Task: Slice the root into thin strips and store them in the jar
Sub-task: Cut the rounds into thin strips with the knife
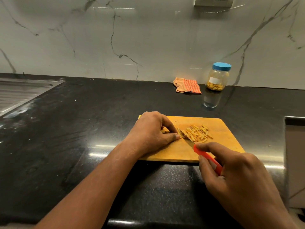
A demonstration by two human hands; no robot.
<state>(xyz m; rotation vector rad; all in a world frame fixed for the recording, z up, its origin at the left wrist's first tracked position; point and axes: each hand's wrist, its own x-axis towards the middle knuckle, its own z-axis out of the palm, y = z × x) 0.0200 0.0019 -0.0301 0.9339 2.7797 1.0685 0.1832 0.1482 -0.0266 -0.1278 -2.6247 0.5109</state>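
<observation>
Mostly the root [163, 131] is lying hidden under the curled fingers of the left hand [152, 129], pinned against the wooden board [229, 131]. Just right of those fingertips, the right hand [232, 176] is clamping its fingers round the red knife [203, 154], blade among thin yellow strips [198, 133]. Well beyond, the lidded jar [217, 78] is standing.

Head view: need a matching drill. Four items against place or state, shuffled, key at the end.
Things
1. jar
2. checked cloth
3. knife
4. cut strips

Place or state
A. gripped by the right hand
B. piled on the cutting board
C. upright, capped, partly filled
D. crumpled, just left of the jar

Pairs: 1-C, 2-D, 3-A, 4-B
</observation>
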